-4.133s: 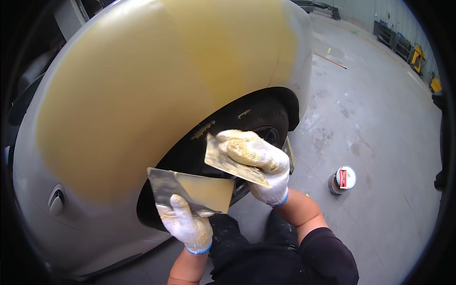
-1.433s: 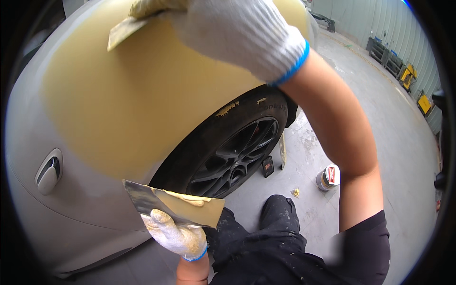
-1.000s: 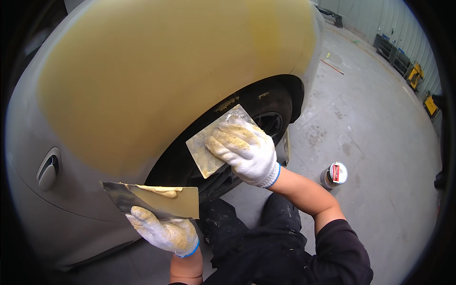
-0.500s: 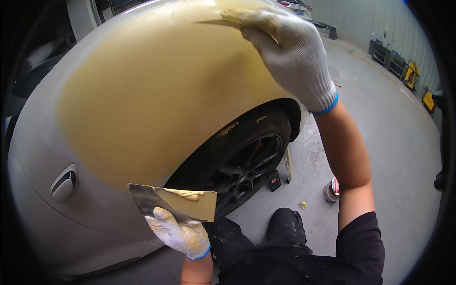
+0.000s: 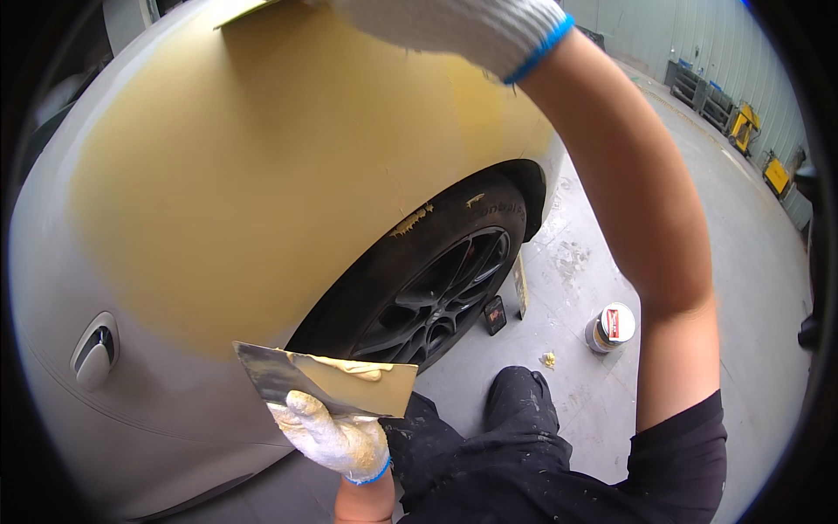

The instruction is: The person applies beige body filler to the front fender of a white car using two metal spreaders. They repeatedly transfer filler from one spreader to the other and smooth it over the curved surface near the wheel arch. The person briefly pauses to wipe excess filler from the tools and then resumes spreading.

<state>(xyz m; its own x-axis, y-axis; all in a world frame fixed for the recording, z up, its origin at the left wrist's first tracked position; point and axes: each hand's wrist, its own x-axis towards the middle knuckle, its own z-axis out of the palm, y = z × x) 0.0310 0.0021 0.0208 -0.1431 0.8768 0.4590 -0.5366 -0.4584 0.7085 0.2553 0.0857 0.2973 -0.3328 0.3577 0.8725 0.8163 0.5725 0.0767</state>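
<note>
Lower left of the wheel [image 5: 436, 312], my left hand [image 5: 336, 441] grips the putty plate [image 5: 281, 371], long axis crosswise; above the wheel, my right hand [image 5: 454, 31], its cropped grip untellable, lies nearer the spreader [image 5: 248, 13].

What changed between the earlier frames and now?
Over the last second, the right hand and spreader went from over the wheel up to the car body panel, then leftward across its upper part. No visible grab or release. Unchanged: left hand holding the putty-laden plate; can standing on the floor.
</note>
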